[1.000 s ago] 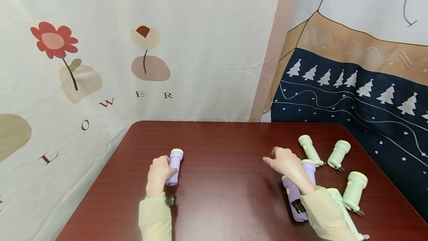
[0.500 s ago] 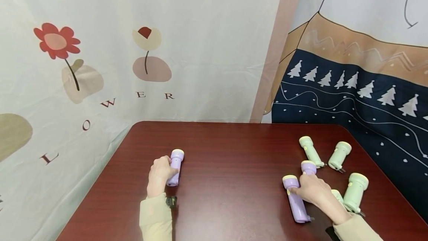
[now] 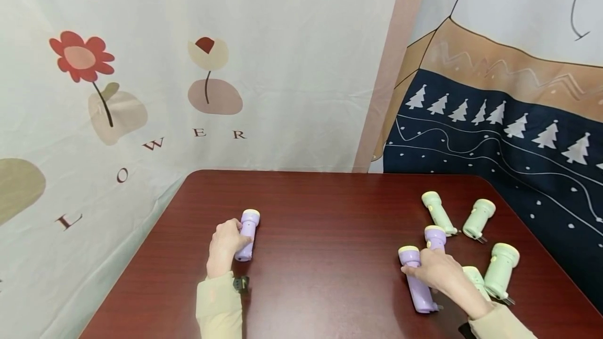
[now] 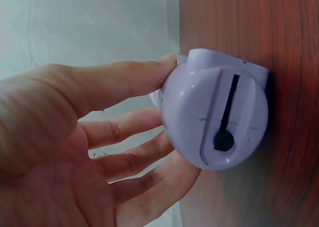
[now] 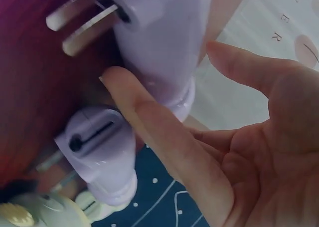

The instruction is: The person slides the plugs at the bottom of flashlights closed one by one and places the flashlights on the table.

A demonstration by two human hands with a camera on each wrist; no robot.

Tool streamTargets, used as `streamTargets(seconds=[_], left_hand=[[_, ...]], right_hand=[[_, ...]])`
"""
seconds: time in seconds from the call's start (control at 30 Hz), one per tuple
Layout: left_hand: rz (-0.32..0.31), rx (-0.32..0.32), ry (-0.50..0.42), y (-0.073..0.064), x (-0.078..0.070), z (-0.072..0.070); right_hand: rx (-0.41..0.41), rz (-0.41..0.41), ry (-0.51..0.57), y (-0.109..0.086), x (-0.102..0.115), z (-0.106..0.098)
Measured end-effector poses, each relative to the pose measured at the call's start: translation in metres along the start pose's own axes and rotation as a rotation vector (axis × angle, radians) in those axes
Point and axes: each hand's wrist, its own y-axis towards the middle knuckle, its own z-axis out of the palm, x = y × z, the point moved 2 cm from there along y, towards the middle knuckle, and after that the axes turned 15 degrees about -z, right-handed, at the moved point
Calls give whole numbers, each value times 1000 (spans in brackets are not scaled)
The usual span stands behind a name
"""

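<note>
Lilac flashlight [image 3: 248, 227] on table [image 3: 325, 234], pinched in left grip [image 3: 225, 243]; right grip [image 3: 440, 270] spread around a second flashlight [image 3: 421, 294], beside a third flashlight [image 3: 435, 235].

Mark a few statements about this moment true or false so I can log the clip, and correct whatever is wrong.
1. The left hand holds a purple flashlight. True.
2. The right hand holds a green flashlight. False: the right hand is at the nearer of two other purple flashlights; whether it grips it yet is unclear.
3. Four green flashlights are on the table. True; one is partly hidden by the right arm.
4. Metal prongs stick out of the flashlight in the left hand. False: its end shows only a dark slot.
5. The flashlight nearest the right wrist camera has its prongs out. True.
</note>
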Motion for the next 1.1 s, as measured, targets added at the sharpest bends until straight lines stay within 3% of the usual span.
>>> streamTargets(seconds=[0.17, 0.6, 0.77, 1.1], left_hand=[[-6, 6, -8, 0, 0, 0], [-15, 22, -22, 0, 1, -2], [-15, 24, -22, 1, 1, -1], [5, 12, -30, 1, 2, 0]], right_hand=[[-28, -18, -1, 2, -2, 6], [-73, 8, 127, 8, -6, 12], [-85, -18, 111, 12, -5, 12], [-104, -27, 208, 21, 3, 5]])
